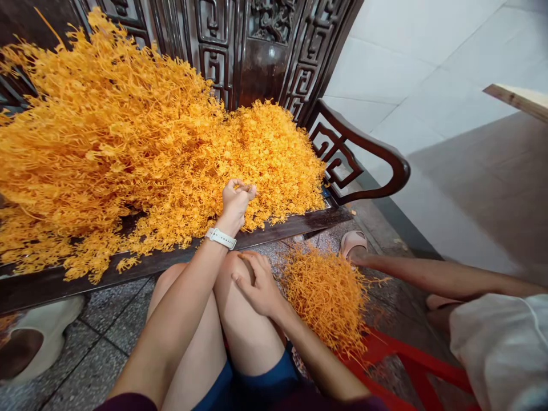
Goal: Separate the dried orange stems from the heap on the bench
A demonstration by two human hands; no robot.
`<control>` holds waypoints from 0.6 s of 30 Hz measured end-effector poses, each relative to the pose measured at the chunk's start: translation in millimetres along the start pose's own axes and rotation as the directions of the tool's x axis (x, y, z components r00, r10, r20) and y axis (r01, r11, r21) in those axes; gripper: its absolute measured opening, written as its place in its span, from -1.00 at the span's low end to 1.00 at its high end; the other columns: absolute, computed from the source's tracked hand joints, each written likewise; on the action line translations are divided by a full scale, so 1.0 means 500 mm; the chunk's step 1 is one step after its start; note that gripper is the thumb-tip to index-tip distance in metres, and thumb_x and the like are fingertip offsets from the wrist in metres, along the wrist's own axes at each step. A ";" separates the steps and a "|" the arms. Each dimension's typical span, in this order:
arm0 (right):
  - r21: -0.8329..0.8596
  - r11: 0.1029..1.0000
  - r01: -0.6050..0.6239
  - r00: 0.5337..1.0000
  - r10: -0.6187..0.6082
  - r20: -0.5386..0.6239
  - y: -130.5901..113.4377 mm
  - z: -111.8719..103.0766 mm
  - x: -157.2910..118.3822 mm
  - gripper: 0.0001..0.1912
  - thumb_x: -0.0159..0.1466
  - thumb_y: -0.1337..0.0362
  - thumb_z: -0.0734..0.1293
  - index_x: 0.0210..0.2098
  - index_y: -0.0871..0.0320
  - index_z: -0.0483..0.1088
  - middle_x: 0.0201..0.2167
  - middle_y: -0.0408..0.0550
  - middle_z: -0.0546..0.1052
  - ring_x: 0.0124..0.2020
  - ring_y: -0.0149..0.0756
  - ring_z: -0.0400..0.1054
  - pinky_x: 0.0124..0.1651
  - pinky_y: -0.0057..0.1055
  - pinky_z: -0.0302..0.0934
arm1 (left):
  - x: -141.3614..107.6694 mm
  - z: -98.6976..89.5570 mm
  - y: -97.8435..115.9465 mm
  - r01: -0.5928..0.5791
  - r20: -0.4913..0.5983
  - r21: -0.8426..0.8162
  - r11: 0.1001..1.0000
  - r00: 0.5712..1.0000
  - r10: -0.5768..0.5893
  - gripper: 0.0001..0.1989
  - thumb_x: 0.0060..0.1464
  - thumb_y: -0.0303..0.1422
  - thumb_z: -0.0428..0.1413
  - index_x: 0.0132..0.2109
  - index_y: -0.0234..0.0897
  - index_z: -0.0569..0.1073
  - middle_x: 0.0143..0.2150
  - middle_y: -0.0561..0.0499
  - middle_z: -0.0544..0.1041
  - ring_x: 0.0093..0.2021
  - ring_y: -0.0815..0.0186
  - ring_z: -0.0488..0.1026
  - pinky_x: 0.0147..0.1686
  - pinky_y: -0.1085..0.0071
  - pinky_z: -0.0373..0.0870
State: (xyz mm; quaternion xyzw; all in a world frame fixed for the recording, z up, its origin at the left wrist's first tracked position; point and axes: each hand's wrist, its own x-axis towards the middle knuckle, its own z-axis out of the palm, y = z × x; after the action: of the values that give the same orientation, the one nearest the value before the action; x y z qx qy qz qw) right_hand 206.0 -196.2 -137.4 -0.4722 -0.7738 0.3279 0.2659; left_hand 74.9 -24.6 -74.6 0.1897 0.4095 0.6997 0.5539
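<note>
Left hand (237, 205) bunched into a tight pinch over the heap of wiry, fluffy dried orange sprigs (128, 154), can't tell if it's holding any, right hand (259, 288) loose and open on bare knee (233, 279), heap spread on dark carved wooden settee (274, 234), smaller tangled clump (325, 299) just beside the knee

Dried sprigs (141, 148): saffron orange. Bench back (214, 45): dark brown wood, carved key-fret lattice. Watch strap (220, 238): white.

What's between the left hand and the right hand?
Head view: the dark wooden bench rail and the top of a bare knee lie between the left hand and right hand.
</note>
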 end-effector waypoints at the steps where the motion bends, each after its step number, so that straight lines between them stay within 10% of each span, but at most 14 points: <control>1: 0.001 1.000 0.000 1.000 0.000 0.000 0.000 -0.001 0.000 -0.52 0.44 0.05 0.36 0.28 0.03 0.34 0.22 0.06 0.47 0.24 -0.02 0.28 0.33 0.01 0.14 | 0.000 -0.001 -0.001 -0.009 -0.009 0.006 1.000 1.000 0.009 -0.62 -0.11 -0.74 0.17 -0.30 -0.22 0.24 -0.49 0.15 0.43 -0.42 0.45 0.43 -0.26 0.49 0.32; 11: 0.227 0.972 -0.068 0.991 0.091 -0.096 0.019 0.004 0.010 -0.58 0.43 0.02 0.35 0.20 0.04 0.40 0.13 0.07 0.52 0.18 -0.04 0.37 0.29 0.01 0.22 | -0.008 -0.013 -0.015 -0.096 0.045 0.233 0.968 0.995 0.088 -0.64 -0.15 -0.73 0.08 -0.43 -0.21 0.11 -0.52 0.20 0.10 -0.52 0.48 0.13 -0.44 0.49 0.04; 15: 0.522 0.848 -0.091 0.856 0.335 -0.393 0.068 -0.056 0.089 -0.56 0.41 -0.06 0.34 0.08 0.12 0.37 -0.08 0.06 0.55 -0.09 -0.17 0.47 0.01 -0.18 0.37 | -0.047 -0.001 -0.038 -0.159 0.241 0.396 0.904 0.968 0.065 -0.64 -0.14 -0.68 0.14 -0.47 -0.21 0.13 -0.52 0.17 0.13 -0.51 0.44 0.08 -0.48 0.44 -0.02; 18: 0.528 0.849 0.007 0.866 0.259 -0.428 0.087 -0.118 0.160 -0.58 0.34 -0.09 0.39 -0.07 0.13 0.42 -0.20 -0.01 0.56 -0.24 -0.23 0.45 -0.16 -0.28 0.35 | -0.074 0.013 -0.062 -0.136 0.335 0.428 0.894 0.942 -0.017 -0.66 -0.19 -0.67 0.13 -0.46 -0.20 0.15 -0.53 0.17 0.16 -0.51 0.43 0.13 -0.48 0.43 0.02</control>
State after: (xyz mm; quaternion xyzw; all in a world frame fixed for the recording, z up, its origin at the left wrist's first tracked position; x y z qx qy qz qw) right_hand 239.5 -94.0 -124.2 -0.5024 -0.5327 0.4103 0.5437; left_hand 110.4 -54.9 -87.8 0.4382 0.4539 0.5625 0.5343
